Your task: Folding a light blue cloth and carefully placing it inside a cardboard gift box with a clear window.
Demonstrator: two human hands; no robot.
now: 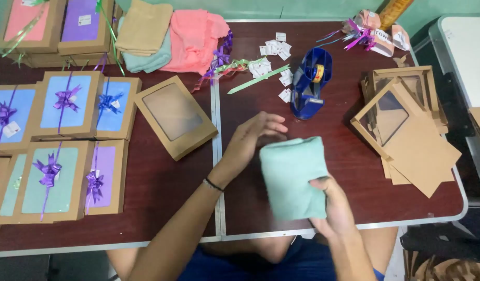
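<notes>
A folded mint-green cloth (293, 176) is held up over the dark red table (156, 182) in front of me. My right hand (335, 208) grips its lower right corner from underneath. Fingers spread, my left hand (250, 139) rests against the cloth's upper left edge, and a thin black band circles that wrist. An empty brown cardboard box lid with a clear window (175, 116) lies just left of my left hand.
Finished window boxes tied with purple and blue bows (63, 135) cover the left side. Folded tan, mint and pink cloths (167, 39) sit at the back. A blue tape dispenser (310, 83), small white tags (275, 49), ribbon and flat cardboard boxes (406, 130) lie to the right.
</notes>
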